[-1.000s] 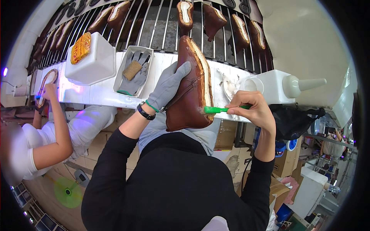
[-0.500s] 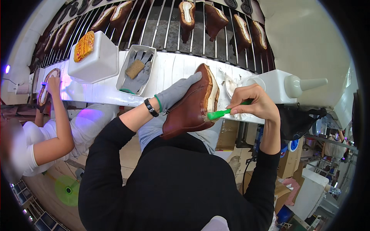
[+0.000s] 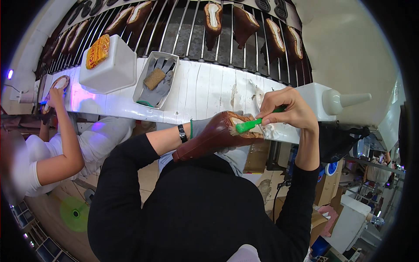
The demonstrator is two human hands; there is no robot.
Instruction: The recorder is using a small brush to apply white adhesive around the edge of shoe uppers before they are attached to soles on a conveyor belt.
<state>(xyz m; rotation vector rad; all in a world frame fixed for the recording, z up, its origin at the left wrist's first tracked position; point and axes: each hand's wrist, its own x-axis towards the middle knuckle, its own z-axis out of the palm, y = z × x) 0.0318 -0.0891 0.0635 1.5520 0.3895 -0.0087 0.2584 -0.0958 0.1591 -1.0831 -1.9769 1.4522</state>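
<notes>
My left hand [image 3: 200, 127], in a grey glove with a green cuff, holds a brown leather boot [image 3: 204, 136] above my lap. Most of its fingers are hidden behind the boot. The boot lies tilted, its unsoled bottom turned up toward the right, with a pale middle and a rough tan margin. Pinched in my bare right hand [image 3: 288, 110] is a small brush with a green handle [image 3: 248, 126]. Its bristles touch the boot's underside near the edge facing me.
Behind the white bench [image 3: 200, 87], several boots lie bottom up on a roller conveyor [image 3: 187, 30]. A white box [image 3: 142, 97] holds grey gloves and a tan block [image 3: 154, 78]. White containers [image 3: 111, 70] stand left and right [image 3: 315, 102]. At the left, a co-worker [image 3: 56, 161] handles a shoe.
My left hand has rotated the boot and lowered its toe, passing behind it. My right hand has moved the brush slightly up and right along the underside.
</notes>
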